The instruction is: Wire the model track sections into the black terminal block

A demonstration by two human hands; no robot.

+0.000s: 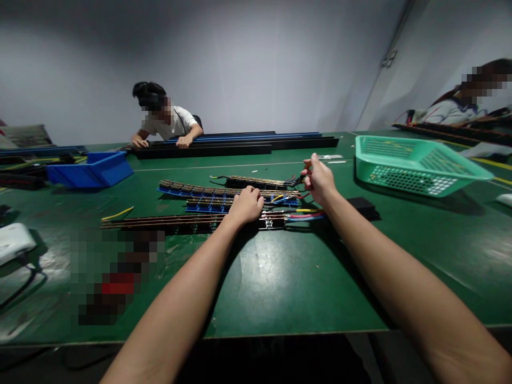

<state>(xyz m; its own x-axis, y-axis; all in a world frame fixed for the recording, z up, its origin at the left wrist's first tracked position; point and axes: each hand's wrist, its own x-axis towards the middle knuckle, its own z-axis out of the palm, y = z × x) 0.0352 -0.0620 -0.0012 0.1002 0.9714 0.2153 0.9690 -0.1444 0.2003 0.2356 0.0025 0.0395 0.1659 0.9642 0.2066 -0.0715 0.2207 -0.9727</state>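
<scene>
My left hand (248,204) lies over a blue strip with metal rods (208,204), its fingers curled down onto it. Just behind is a longer blue strip with brass-coloured rods (192,188), with coloured wire ends (280,198) at its right. My right hand (319,178) is raised at the right ends of the strips, thumb and fingers pinched together. Dark wires (295,181) reach its fingertips; what lies between them is too small to make out. A black strip with copper rods (152,221) lies nearest me, its red and blue wires (306,216) running toward a black block (362,208).
A green perforated basket (404,181) stands at right, a blue bin (92,172) at left. Long black rails (240,148) lie before a person (172,120) across the table. Another person (452,112) sits far right. A white device with a cable (16,242) is at left.
</scene>
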